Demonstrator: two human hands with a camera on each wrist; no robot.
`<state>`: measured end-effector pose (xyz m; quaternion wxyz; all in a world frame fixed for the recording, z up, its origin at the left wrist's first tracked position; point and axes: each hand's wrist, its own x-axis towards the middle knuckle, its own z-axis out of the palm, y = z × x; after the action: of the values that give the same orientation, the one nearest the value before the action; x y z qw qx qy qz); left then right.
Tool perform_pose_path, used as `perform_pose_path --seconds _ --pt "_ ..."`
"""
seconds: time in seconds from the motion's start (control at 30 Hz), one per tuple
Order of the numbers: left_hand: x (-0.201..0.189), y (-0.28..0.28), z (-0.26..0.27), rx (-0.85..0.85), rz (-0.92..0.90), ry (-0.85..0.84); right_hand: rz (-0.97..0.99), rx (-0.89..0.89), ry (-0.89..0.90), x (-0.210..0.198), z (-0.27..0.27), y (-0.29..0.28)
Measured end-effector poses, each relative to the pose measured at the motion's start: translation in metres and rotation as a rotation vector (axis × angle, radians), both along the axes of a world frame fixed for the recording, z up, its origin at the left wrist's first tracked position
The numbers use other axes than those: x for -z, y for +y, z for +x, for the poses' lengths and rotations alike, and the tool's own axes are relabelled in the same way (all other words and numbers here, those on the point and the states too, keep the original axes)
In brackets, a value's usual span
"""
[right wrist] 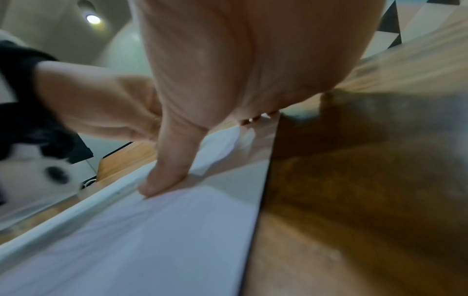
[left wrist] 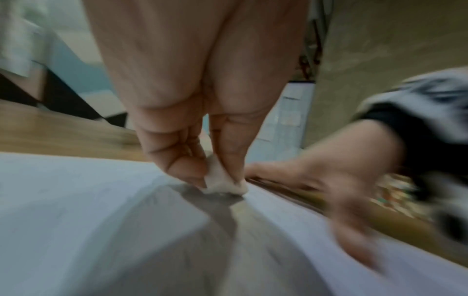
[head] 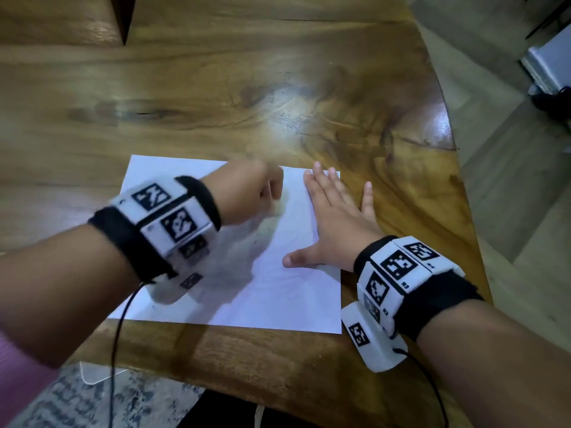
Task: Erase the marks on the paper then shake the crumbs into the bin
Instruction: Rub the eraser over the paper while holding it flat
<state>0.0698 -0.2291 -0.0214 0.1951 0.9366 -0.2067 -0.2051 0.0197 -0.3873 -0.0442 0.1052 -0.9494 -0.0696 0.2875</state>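
A small white rubber eraser [left wrist: 222, 180] is pinched in the left hand [head: 250, 193] and pressed onto the thin white paper sheet [head: 272, 301] on the wooden bench [head: 278, 88]. The sheet, judged light and easily creased, is pinned flat by the spread right hand [head: 336, 217].

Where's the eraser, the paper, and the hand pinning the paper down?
eraser [left wrist: 222, 180], left wrist view, on its white body pinched between the fingertips.
paper [head: 262, 298], head view, on a bare stretch near its lower edge.
right hand [head: 333, 217], head view, on the back of the flat hand.
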Motion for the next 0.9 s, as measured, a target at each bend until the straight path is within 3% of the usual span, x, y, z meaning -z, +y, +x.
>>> perform_pose_path --seconds 0.17,0.37,0.53,0.73,0.9 --pt "0.004 -0.02 0.028 -0.087 -0.053 -0.072 -0.018 -0.002 0.008 -0.001 0.001 -0.001" --pt "0.003 0.002 -0.01 0.112 -0.009 0.12 -0.004 0.006 0.012 0.002 0.001 0.0" --pt "0.002 -0.013 0.016 -0.027 -0.031 -0.091 -0.017 0.006 0.017 0.0 0.001 -0.001" --pt "0.004 0.012 -0.019 0.159 0.059 0.113 -0.006 0.009 0.019 0.001 0.001 -0.001" --pt "0.005 0.0 0.0 -0.008 -0.018 -0.047 -0.009 0.011 0.024 0.001 0.001 0.0"
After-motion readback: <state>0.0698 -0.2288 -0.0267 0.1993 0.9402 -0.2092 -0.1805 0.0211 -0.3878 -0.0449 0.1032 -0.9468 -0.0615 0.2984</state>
